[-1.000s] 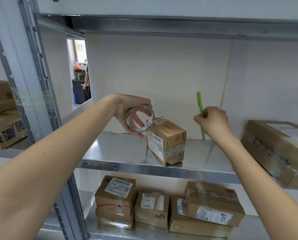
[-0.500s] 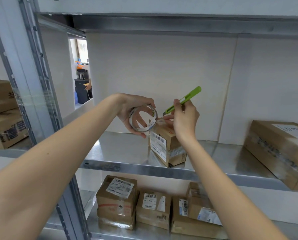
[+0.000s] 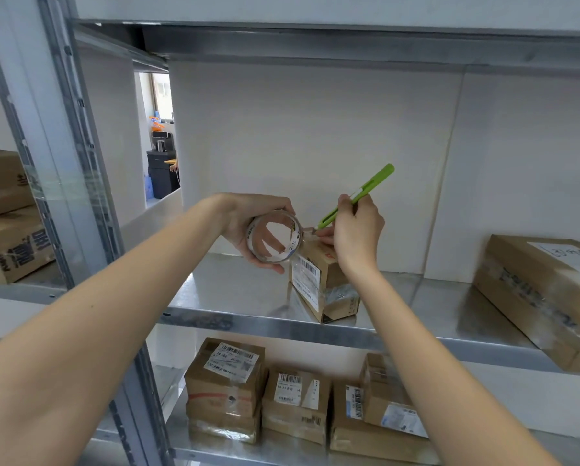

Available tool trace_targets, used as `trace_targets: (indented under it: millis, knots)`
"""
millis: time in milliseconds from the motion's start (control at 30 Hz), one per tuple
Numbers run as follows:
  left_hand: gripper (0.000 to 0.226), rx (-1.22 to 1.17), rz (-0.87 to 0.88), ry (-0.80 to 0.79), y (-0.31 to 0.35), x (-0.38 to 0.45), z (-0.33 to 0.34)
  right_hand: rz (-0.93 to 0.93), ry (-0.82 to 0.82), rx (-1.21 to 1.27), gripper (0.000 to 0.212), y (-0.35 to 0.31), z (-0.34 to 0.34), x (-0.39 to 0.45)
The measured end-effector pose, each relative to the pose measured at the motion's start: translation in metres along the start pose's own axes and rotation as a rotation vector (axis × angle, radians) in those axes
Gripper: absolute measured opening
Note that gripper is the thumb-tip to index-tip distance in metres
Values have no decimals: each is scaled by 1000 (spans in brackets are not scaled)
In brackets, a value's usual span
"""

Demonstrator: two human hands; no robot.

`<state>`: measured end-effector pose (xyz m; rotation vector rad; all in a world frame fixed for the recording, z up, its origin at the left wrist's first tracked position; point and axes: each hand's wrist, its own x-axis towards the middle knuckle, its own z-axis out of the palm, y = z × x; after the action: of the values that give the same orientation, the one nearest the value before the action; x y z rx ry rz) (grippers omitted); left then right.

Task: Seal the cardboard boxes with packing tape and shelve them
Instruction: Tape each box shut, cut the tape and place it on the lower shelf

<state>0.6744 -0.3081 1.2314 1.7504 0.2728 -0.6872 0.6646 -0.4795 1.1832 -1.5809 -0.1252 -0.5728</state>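
Observation:
A small cardboard box (image 3: 322, 284) with a barcode label stands on the metal shelf (image 3: 234, 290). My left hand (image 3: 244, 223) grips a roll of clear packing tape (image 3: 274, 237) just left of the box's top. My right hand (image 3: 355, 230) holds a green utility knife (image 3: 355, 196) like a pen. The knife's tip sits at the box's top edge, right beside the roll. Fingers of my right hand touch the box top.
A larger taped box (image 3: 544, 294) lies at the shelf's right end. Several labelled boxes (image 3: 295, 401) fill the shelf below. More boxes (image 3: 6, 216) sit on the neighbouring rack at left, behind a metal upright (image 3: 63, 183). Another shelf (image 3: 349, 42) runs overhead.
My right hand swung the green knife from the right over to the box top, and its tip now meets the tape beside the roll. My left hand kept the roll in place.

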Motion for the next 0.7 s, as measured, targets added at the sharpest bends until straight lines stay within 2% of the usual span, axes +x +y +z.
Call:
trace_targets:
  millis: [133,167,233,300,400,467,567,633,700]
  knots:
    - [39,-18,46,-14,-8,1,-5,-83,131,85,26,-11,-8,2]
    - [37,1,60,0,-9,-1,-5,-139,161,10,25,-11,-16,8]
    - [35,41,79,33,-11,-4,-5,-240,158,-329,28,-6,-40,25]
    - [36,56,88,57,-13,-5,-4,-191,47,-738,28,9,-66,39]
    - [35,44,119,89,-17,-4,0,9,-265,-1295,26,42,-91,37]
    - [33,30,131,98,-19,-2,3,32,-436,-1512,27,63,-100,23]
    - [34,32,137,82,-19,0,5,117,-506,-1496,31,79,-107,19]
    - [36,32,137,81,-19,0,4,187,-459,-1331,50,69,-104,23]
    - [34,32,141,87,-19,1,5,83,-406,-1094,62,46,-95,23]
